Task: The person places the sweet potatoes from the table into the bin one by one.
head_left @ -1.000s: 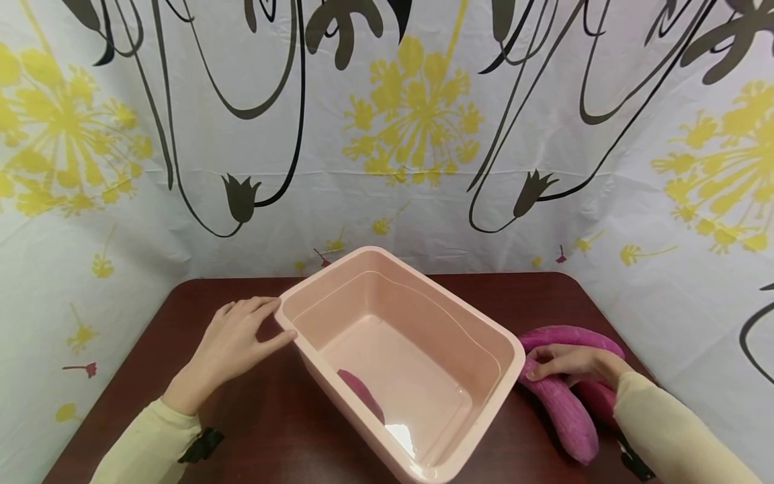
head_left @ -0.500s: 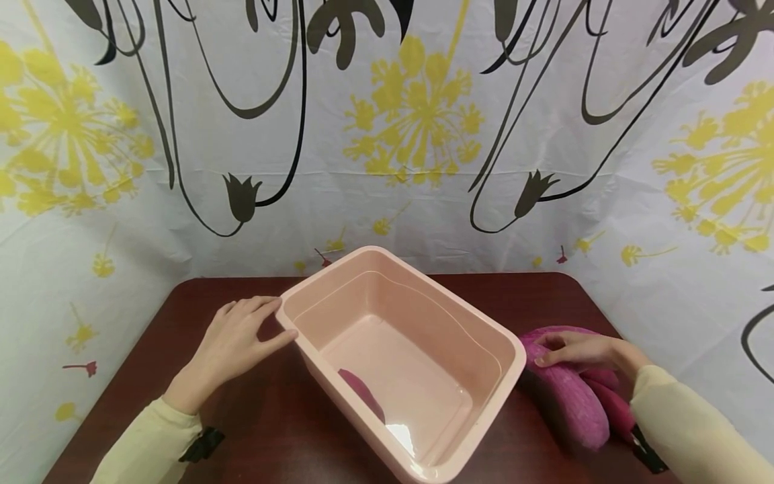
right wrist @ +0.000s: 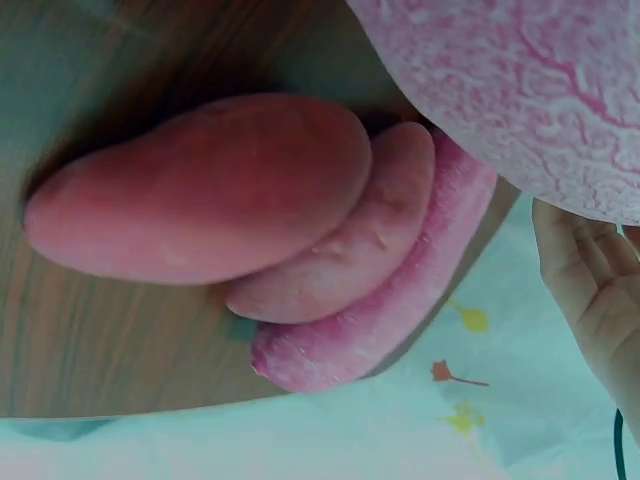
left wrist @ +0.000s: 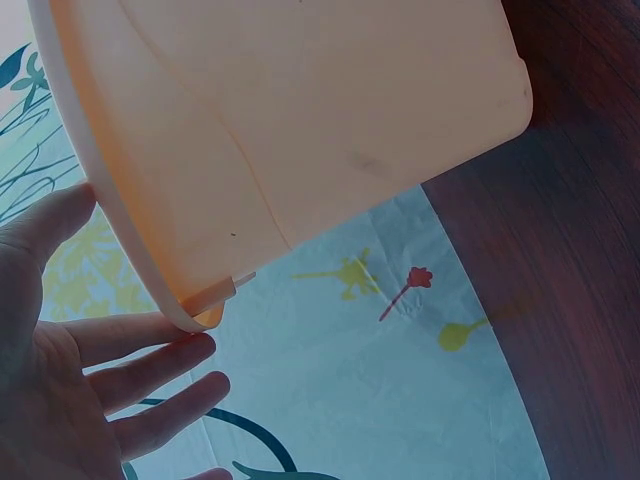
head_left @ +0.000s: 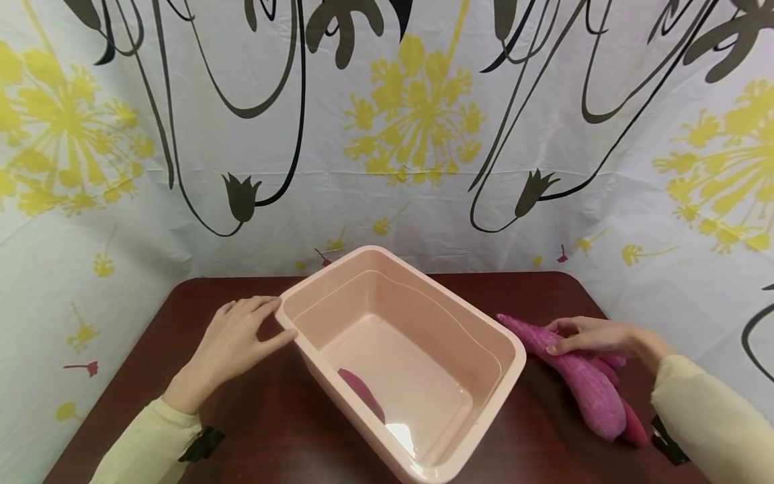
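Observation:
At the left corner of a pale pink plastic basin (head_left: 471, 299), my left hand (head_left: 232, 346) touches the rim with thumb and forefinger, the other fingers spread and fairly straight in the left wrist view. A purple sweet potato (head_left: 359, 393) lies inside, partly hidden by the near wall. My right hand (head_left: 586, 338) pinches a long, rough-skinned magenta sweet potato (head_left: 589, 393) near its slimmer end, thumb on top. Its tip overlaps the basin's right side. Below it on the table, the right wrist view shows a smooth red sweet potato (right wrist: 200, 190), a thinner one (right wrist: 345, 240) and a pink one (right wrist: 400, 300).
Everything stands on a dark reddish-brown table (head_left: 260, 430) with rounded far corners. A white sheet (head_left: 417, 222) with grey and yellow flower prints hangs behind it and along both sides.
My right hand has moved up and right with the magenta sweet potato, whose tapered end now shows beside the basin. The left hand and the basin have stayed in place.

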### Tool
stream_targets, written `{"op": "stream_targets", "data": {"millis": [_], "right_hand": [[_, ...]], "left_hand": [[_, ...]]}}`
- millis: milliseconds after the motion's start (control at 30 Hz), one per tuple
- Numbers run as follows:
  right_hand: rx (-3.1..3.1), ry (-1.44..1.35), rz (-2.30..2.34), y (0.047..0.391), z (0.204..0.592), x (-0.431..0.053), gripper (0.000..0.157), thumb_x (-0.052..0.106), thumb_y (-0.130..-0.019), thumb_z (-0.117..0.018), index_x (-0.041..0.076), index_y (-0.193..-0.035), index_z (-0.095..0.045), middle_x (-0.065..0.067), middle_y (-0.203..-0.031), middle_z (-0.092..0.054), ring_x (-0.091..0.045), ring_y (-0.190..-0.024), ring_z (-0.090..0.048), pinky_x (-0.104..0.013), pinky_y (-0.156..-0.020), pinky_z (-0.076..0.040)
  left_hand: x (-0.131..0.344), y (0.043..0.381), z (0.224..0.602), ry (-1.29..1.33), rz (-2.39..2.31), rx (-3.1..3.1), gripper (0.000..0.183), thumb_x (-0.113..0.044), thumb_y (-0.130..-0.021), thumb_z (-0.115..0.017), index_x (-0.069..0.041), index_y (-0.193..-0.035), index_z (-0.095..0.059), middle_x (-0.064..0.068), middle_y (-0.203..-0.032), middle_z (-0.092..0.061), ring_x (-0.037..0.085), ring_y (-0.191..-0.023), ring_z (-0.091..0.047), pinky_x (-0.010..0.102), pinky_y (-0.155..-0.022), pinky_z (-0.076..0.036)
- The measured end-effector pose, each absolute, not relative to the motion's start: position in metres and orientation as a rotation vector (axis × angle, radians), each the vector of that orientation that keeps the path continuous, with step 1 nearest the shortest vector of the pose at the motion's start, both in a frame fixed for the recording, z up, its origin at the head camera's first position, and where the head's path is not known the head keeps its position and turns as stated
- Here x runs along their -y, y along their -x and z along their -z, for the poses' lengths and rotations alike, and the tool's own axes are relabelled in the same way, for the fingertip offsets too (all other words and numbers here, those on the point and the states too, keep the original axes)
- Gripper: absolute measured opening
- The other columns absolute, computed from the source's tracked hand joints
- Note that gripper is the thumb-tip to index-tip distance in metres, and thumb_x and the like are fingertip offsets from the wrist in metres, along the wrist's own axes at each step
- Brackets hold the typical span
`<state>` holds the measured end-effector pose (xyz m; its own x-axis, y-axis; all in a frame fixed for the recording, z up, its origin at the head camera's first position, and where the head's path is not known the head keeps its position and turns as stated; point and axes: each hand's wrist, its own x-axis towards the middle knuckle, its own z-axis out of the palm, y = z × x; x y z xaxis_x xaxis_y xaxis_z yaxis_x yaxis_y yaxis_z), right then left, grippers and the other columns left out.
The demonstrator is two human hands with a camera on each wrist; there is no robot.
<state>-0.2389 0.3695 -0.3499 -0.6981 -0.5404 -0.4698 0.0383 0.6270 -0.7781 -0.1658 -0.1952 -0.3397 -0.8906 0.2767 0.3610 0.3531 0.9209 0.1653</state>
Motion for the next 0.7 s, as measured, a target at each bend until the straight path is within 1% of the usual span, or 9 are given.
{"op": "stream_targets", "data": {"millis": [100, 333, 433, 600, 700], "right_hand": [[-2.116, 0.399, 1.058, 0.238, 0.342, -0.370, 0.040, 0.016, -0.090, -0.054, -0.005, -0.122, -0.043, -0.015, -0.106, -0.054, -0.024, -0.094, -0.055, -0.037, -0.076, -0.048], [-2.174, 0.417, 1.007, 0.237, 0.323, -0.370, 0.040, 0.016, -0.091, -0.053, -0.004, -0.124, -0.042, -0.015, -0.105, -0.055, -0.020, -0.091, -0.057, -0.033, -0.075, -0.048], [-2.222, 0.426, 0.953, 0.237, 0.314, -0.369, 0.041, 0.018, -0.091, -0.054, -0.004, -0.124, -0.042, -0.013, -0.105, -0.055, -0.020, -0.093, -0.056, -0.033, -0.076, -0.047], [-2.300, 0.421, 0.857, 0.237, 0.301, -0.368, 0.045, 0.022, -0.089, -0.056, -0.002, -0.125, -0.042, -0.012, -0.108, -0.053, -0.022, -0.100, -0.050, -0.036, -0.081, -0.043], [-2.314, 0.421, 0.837, 0.237, 0.295, -0.367, 0.045, 0.022, -0.090, -0.056, -0.002, -0.125, -0.042, -0.012, -0.110, -0.052, -0.021, -0.101, -0.049, -0.034, -0.082, -0.043]], "left_hand": [[0.195, 0.166, 0.340, 0.466, 0.323, 2.743, 0.061, -0.048, -0.081, -0.061, -0.001, -0.119, -0.059, 0.014, -0.117, -0.057, 0.033, -0.109, -0.049, 0.055, -0.089, -0.034], [0.196, 0.166, 0.340, 0.469, 0.317, 2.746, 0.061, -0.047, -0.081, -0.061, 0.000, -0.120, -0.058, 0.015, -0.118, -0.057, 0.034, -0.110, -0.049, 0.057, -0.090, -0.033], [0.196, 0.166, 0.340, 0.465, 0.326, 2.752, 0.061, -0.047, -0.081, -0.061, 0.000, -0.120, -0.058, 0.016, -0.118, -0.057, 0.034, -0.110, -0.049, 0.058, -0.090, -0.032], [0.195, 0.166, 0.339, 0.466, 0.327, 2.753, 0.061, -0.047, -0.080, -0.061, 0.000, -0.120, -0.058, 0.015, -0.118, -0.057, 0.034, -0.110, -0.049, 0.058, -0.090, -0.032], [0.195, 0.166, 0.339, 0.471, 0.325, 2.753, 0.062, -0.048, -0.081, -0.061, -0.001, -0.120, -0.058, 0.014, -0.118, -0.057, 0.033, -0.110, -0.049, 0.057, -0.090, -0.033]]}}
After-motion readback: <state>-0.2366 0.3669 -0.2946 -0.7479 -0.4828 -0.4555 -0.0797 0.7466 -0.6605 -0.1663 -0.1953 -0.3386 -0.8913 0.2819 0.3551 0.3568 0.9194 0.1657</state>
